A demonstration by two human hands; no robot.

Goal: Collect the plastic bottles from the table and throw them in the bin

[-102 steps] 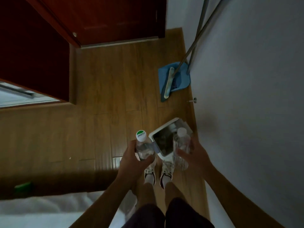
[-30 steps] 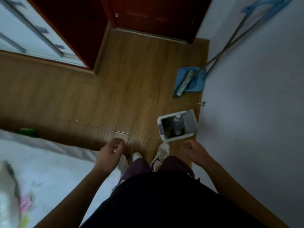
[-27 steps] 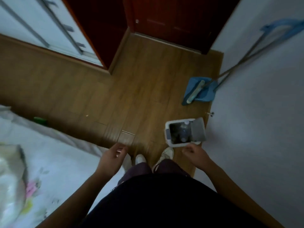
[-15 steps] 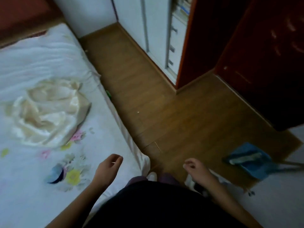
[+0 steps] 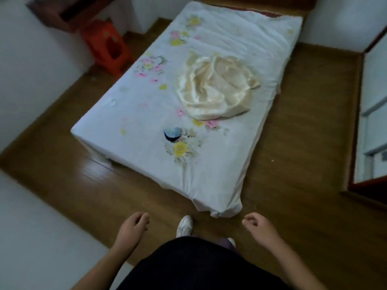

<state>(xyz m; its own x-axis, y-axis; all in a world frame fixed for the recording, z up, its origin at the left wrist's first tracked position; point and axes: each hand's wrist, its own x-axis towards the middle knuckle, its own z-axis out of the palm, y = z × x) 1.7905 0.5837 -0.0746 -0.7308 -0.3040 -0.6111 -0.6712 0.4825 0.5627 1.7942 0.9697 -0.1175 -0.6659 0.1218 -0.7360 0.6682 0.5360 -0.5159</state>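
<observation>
White cotton-looking sheet with a pink and yellow flower print covers the bed (image 5: 240, 34), which fills the view from 12 o'clock down to the middle. A crumpled cream satin cloth (image 5: 215, 88) sits on it toward 1 o'clock. A small blue and dark thing (image 5: 172, 134) lies nearer the foot, right by a printed yellow flower; too blurry to say what it is. Same goes for text, I can't read any writing or brand in this shot.

The left hand (image 5: 132, 228) is at 7 o'clock and the right hand (image 5: 259, 227) at 5 o'clock, well apart. Both have loosely curled fingers and hold nothing. A white shoe (image 5: 184, 226) pokes out between them on the wooden floor (image 5: 303, 143), just short of the bed's corner.

A red plastic stool (image 5: 106, 46) stands at 10 o'clock beside the bed, against the white wall (image 5: 31, 59). White cabinet doors (image 5: 374, 101) in a dark red frame run along 3 o'clock.

As for the plastic bottles and the bin, I can't tell where they are from this view.
</observation>
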